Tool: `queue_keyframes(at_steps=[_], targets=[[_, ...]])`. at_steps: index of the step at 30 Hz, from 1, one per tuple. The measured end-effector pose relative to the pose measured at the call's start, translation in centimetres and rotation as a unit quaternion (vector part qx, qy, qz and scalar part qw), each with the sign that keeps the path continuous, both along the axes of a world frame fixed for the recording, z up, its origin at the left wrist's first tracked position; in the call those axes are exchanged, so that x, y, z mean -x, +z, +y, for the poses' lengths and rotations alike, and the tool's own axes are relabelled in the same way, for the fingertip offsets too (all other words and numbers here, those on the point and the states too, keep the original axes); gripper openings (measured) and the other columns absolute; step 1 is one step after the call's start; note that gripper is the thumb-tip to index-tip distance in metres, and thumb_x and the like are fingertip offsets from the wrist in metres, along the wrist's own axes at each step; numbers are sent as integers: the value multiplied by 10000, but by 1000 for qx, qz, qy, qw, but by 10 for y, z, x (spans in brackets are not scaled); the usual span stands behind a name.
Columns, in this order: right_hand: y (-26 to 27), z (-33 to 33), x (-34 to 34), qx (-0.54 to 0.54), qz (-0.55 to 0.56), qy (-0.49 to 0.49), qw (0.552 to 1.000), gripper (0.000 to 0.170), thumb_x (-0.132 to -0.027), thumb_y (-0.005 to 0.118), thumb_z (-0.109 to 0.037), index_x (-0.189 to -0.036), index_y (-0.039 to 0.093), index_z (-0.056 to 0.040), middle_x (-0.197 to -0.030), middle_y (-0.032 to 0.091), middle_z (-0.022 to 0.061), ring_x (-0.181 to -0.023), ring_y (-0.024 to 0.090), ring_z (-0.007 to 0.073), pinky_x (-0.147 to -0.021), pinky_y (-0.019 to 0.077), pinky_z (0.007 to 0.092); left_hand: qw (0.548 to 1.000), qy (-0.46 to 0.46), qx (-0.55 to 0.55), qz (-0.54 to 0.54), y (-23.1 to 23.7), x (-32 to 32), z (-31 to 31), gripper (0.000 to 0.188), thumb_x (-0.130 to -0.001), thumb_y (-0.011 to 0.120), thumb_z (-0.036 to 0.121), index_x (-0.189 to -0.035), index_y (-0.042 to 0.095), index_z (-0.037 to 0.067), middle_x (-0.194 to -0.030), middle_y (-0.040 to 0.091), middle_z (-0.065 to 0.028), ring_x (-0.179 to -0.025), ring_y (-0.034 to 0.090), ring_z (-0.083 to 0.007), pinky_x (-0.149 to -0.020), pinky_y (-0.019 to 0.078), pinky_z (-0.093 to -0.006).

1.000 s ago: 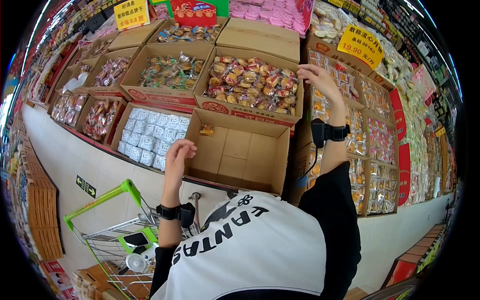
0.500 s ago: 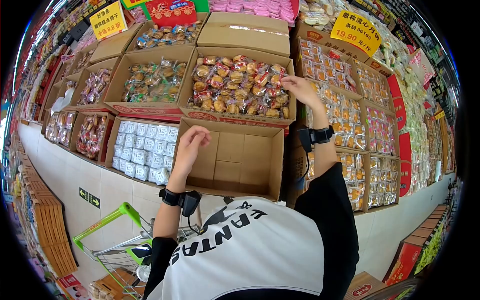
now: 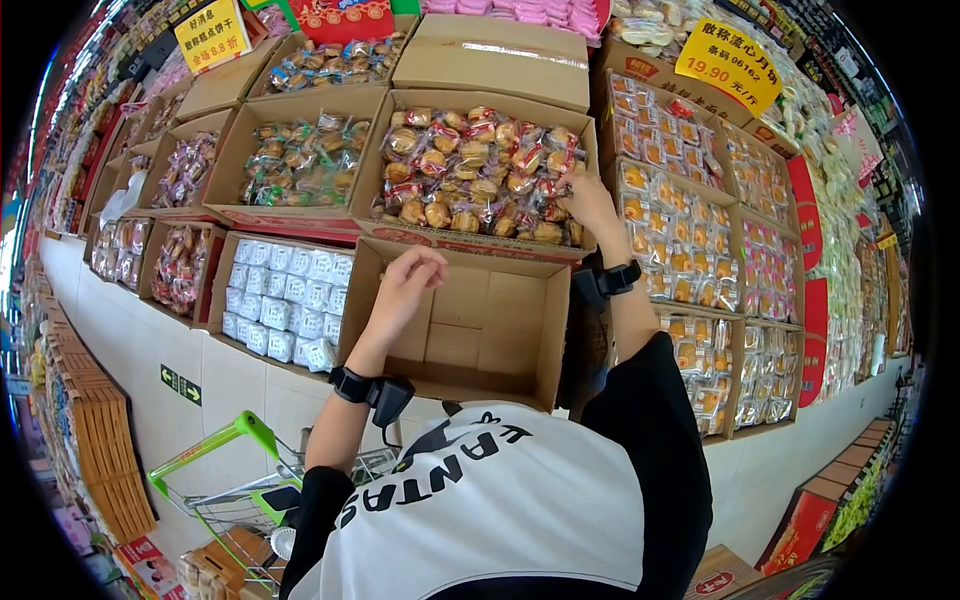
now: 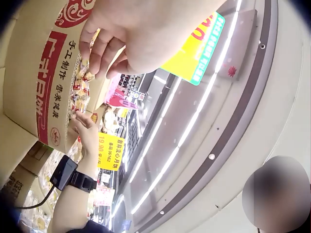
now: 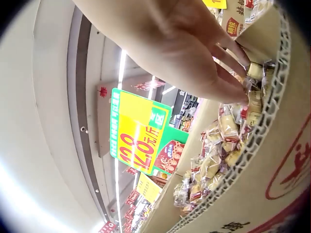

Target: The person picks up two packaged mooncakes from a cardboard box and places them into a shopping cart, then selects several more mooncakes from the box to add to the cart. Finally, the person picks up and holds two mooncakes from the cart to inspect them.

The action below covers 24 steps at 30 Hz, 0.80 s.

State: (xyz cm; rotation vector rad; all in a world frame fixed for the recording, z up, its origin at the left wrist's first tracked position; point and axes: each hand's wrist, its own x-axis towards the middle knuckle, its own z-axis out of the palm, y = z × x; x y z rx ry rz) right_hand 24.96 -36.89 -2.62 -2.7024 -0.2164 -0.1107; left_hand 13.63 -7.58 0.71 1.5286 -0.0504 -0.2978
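In the head view my right hand (image 3: 590, 202) reaches into the right side of a carton (image 3: 470, 238) of wrapped mooncakes (image 3: 470, 160). The right wrist view shows its fingers (image 5: 233, 73) extended down to the clear-wrapped mooncakes (image 5: 228, 124), fingertips right at the wrappers beside the carton wall. My left hand (image 3: 408, 280) hovers with loosely bent fingers over the left part of a lower open carton (image 3: 480, 310), whose bare cardboard bottom shows. It holds nothing. From the left wrist, the left hand (image 4: 131, 36) appears in front of the mooncake carton's printed side (image 4: 48, 82).
White-wrapped packets (image 3: 285, 295) fill a carton at the left. Further cartons of wrapped pastries (image 3: 305, 165) stand behind, and trays of packed cakes (image 3: 690, 240) lie on the right. A shopping cart (image 3: 215, 450) stands at lower left. A yellow price sign (image 3: 725, 65) rises at back right.
My right hand has moved left and down from the carton's right edge onto the mooncakes. My left hand has shifted right over the lower carton. The head view has turned slightly.
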Motion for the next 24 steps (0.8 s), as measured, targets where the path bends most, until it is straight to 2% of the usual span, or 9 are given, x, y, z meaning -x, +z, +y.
queue_keyframes(at_steps=[1, 3, 7, 10, 12, 19, 22, 24], targets=[[-5, 0, -2, -1, 3, 1, 1000, 190, -636, 616, -65, -820, 576, -42, -905, 571, 150, -924, 511, 320, -782, 412, 393, 1000, 1, -1, 3, -1, 0, -2, 123, -845, 433, 91, -854, 536, 24, -760, 540, -19, -691, 493, -82, -652, 402, -205], [-14, 0, -5, -1, -76, 23, 997, 190, -609, 633, -51, -793, 583, -53, -860, 563, 136, -912, 500, 320, -788, 402, 393, 1000, -20, 13, -12, -5, 0, -6, 120, -843, 437, 86, -857, 536, 20, -755, 543, -20, -687, 492, -82, -655, 404, -205], [-17, 4, -11, 17, -82, 24, 996, 147, -591, 642, -41, -729, 592, -51, -815, 555, 114, -868, 502, 302, -780, 400, 379, 999, -38, 5, -17, -13, 2, -8, 122, -844, 434, 81, -861, 537, 17, -755, 549, -22, -688, 494, -81, -658, 405, -204], [-19, 3, -12, -9, -56, 21, 998, 85, -593, 642, -40, -660, 592, -45, -800, 548, 103, -855, 498, 289, -769, 399, 370, 999, -43, 8, -10, -15, 3, -9, 127, -846, 433, 81, -865, 540, 16, -760, 554, -25, -692, 497, -81, -663, 407, -205], [-22, 1, -13, -19, -102, 31, 994, 46, -614, 631, -36, -626, 588, -41, -798, 548, 94, -849, 497, 282, -757, 403, 364, 999, -47, 6, -4, -14, 5, -10, 131, -848, 433, 83, -870, 542, 15, -762, 555, -26, -699, 500, -83, -668, 410, -207], [-24, 1, -14, 7, -118, 31, 993, 36, -648, 616, -45, -679, 615, -63, -834, 554, 90, -886, 482, 281, -780, 405, 379, 998, -63, 3, -1, -13, 10, -14, 144, -855, 421, 80, -885, 542, 7, -775, 553, -28, -713, 506, -90, -672, 417, -214], [-17, 5, -10, -13, -145, 18, 989, 66, -683, 593, -51, -749, 602, -48, -875, 544, 90, -897, 472, 282, -787, 396, 386, 997, -71, -5, 3, -12, 15, -12, 157, -860, 410, 74, -902, 544, 3, -792, 550, -33, -727, 509, -96, -691, 424, -221], [-9, 10, -7, -97, -187, 34, 977, 83, -734, 570, -57, -810, 573, -24, -877, 531, 96, -874, 483, 266, -765, 410, 345, 996, -88, -6, 8, -12, 17, -11, 169, -865, 403, 75, -924, 543, 0, -803, 546, -40, -740, 512, -105, -714, 430, -228]])
